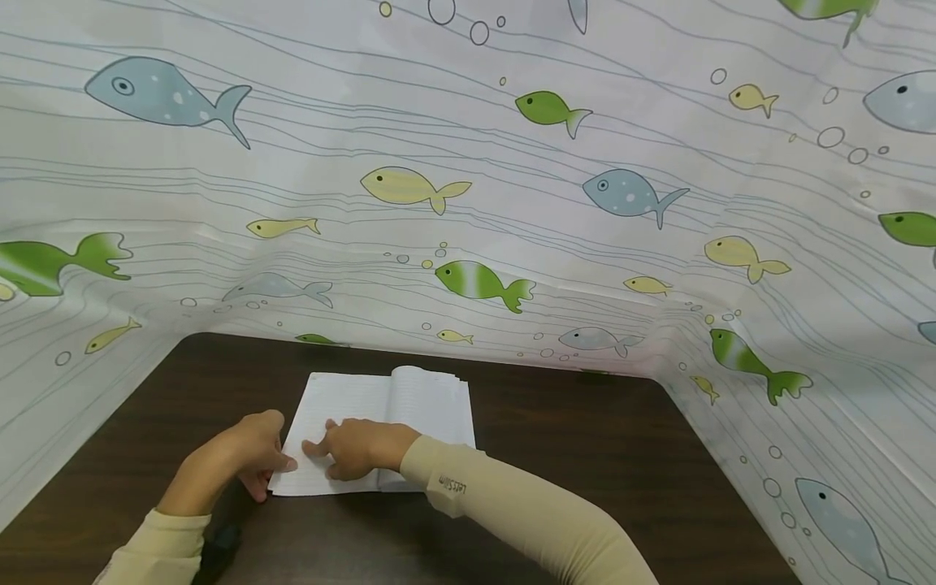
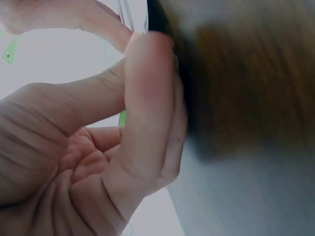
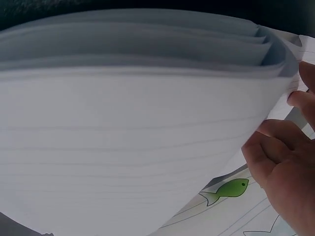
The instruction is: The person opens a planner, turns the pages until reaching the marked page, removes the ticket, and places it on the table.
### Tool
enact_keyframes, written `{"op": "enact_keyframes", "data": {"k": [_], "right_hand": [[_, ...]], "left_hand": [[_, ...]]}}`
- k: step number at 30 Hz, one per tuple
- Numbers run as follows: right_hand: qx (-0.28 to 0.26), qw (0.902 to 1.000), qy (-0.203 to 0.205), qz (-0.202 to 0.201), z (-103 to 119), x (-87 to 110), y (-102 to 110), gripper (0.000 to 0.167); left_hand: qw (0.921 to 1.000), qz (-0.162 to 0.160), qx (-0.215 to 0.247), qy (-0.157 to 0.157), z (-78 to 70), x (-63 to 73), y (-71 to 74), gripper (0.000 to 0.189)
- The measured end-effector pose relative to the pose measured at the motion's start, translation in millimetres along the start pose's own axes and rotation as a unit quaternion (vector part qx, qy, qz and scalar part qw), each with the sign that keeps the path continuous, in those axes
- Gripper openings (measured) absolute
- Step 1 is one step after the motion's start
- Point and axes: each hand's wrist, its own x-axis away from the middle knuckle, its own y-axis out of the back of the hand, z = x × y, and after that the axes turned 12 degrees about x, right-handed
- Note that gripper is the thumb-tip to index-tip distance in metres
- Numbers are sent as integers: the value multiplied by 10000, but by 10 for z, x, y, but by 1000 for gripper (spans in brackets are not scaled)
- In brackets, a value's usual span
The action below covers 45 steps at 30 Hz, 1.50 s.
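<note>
A lined paper notebook (image 1: 344, 398) lies open on the dark brown wood-grain desk (image 1: 570, 455), w/ its pages bulging up nr the fold. The desk extends to L and R of the notebook; in front of the notebook its surface has a paler, greyish shine. Behind the notebook, and also at both sides of it beyond the desk edges, rises a white sheeting (image 1: 504, 223), printed w/ thin wavy lines, bubbles (image 1: 479, 33) and fish (image 1: 478, 280) in blue, green and yellow. This sheeting has soft creases, and behind the notebook to the R its lower corner looks slightly pinkish.

The L hand (image 1: 252, 443) is at the front L corner of the notebook; its grip is grasping the page edge there, btw. thumb and fingers. The R hand (image 1: 358, 449) is over the L page of the notebook, w/ the index finger stretched toward the L edge; whether its grip is taking any paper, I cannot tell. Both arms have cream sleeves: the L sleeve (image 1: 157, 544) is in front of the notebook, to its L; the R sleeve (image 1: 541, 516), w/ small dark lettering (image 1: 452, 485), comes from its front R. A dark thing (image 1: 222, 546) in front of the notebook, nr the L sleeve, is too dim to identify.
</note>
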Motion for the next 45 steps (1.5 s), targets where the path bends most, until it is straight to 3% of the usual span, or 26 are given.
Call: {"op": "enact_keyframes", "data": {"k": [11,20,29,38,45], "right_hand": [[161,9997,162,-8,-81,43,0,55],[-21,9991,248,-339,-239,99,-46,46],[-329,9955,-235,-859,-414,156,-55,34],[-596,9855,-674,-1441,-696,209,-13,37],[-737,9799,-931,-1601,-880,325,132,42]], "left_hand": [[9982,-194,-562,-84,-86,-10,-97,28],[9968,-255,-761,0,-109,-22,-113,30],[9950,-332,-943,-52,-46,-42,-132,32],[9949,-310,-959,16,-44,-52,-126,31],[9954,-290,-910,28,-56,-51,-127,31]]}}
